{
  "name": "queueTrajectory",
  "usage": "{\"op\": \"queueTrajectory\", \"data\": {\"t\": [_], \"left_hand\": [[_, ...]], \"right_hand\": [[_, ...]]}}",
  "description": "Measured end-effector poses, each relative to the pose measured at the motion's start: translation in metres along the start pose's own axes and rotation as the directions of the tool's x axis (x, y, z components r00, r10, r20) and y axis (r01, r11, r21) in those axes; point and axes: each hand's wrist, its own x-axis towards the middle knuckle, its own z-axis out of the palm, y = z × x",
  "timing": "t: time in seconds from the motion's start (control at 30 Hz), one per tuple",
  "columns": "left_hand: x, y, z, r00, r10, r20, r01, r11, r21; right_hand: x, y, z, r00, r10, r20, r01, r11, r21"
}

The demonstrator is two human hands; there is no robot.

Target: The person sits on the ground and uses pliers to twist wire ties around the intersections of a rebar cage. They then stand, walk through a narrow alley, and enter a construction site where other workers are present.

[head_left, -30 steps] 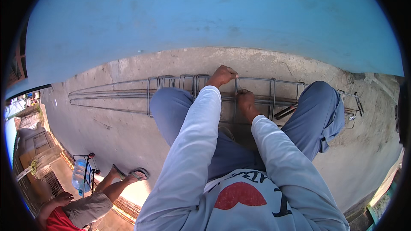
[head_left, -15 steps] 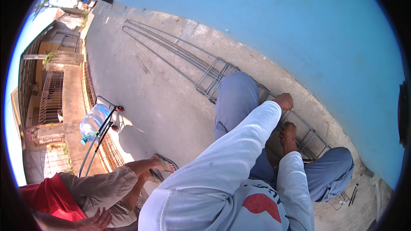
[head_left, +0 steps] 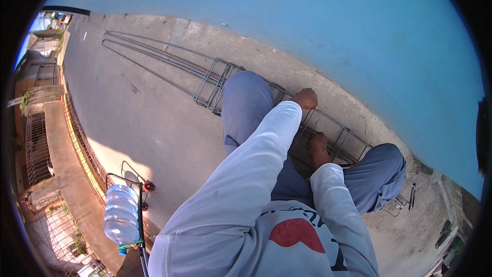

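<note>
A long steel rebar cage (head_left: pixel 159 54) lies on the concrete along the wall, passing between my bent legs. Several rectangular stirrups (head_left: pixel 207 83) are bunched around its bars beyond my left knee; others stand spaced apart between my knees. My left hand (head_left: pixel 306 98) is closed at a stirrup by the wall-side bar. Closer to me, my right hand (head_left: pixel 318 145) has its fingers curled together low inside the cage, with a thin wire end showing just above it. What the right fingers hold is hidden.
A light blue wall (head_left: pixel 328 25) runs along the cage's far side. To the left is a hand cart (head_left: pixel 141 200) with a large clear water bottle (head_left: pixel 121 215) strapped on. A fence (head_left: pixel 84 149) borders the concrete. Thin wire pieces and a dark tool (head_left: pixel 412 196) lie beyond my right knee.
My view has turned, so the scene sits further left. The person in red and the sandaled feet are out of view; the cart remains. Both hands stay at nearly the same place on the cage.
</note>
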Motion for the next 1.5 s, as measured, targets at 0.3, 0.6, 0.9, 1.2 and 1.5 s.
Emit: {"op": "queueTrajectory", "data": {"t": [0.3, 0.6, 0.9, 1.2, 1.5], "left_hand": [[-0.020, 0.032, -0.034, 0.987, -0.150, 0.049, 0.158, 0.943, -0.295], [-0.026, 0.040, -0.034, 0.963, -0.265, 0.057, 0.261, 0.852, -0.454], [-0.017, 0.026, -0.031, 0.962, -0.238, 0.135, 0.273, 0.786, -0.555], [-0.012, 0.017, -0.026, 0.970, -0.180, 0.162, 0.242, 0.766, -0.595], [-0.015, 0.025, -0.032, 0.939, -0.249, 0.236, 0.342, 0.634, -0.693]], "right_hand": [[0.037, -0.020, -0.003, 0.989, 0.043, -0.138, -0.011, 0.974, 0.225], [0.063, -0.023, -0.004, 0.996, 0.066, -0.060, -0.051, 0.972, 0.227], [0.062, -0.019, -0.010, 0.997, -0.073, -0.005, 0.073, 0.984, 0.161], [0.054, -0.021, -0.007, 0.990, -0.139, 0.027, 0.138, 0.990, 0.037], [0.064, -0.018, -0.003, 0.976, -0.205, -0.077, 0.213, 0.971, 0.112]]}}
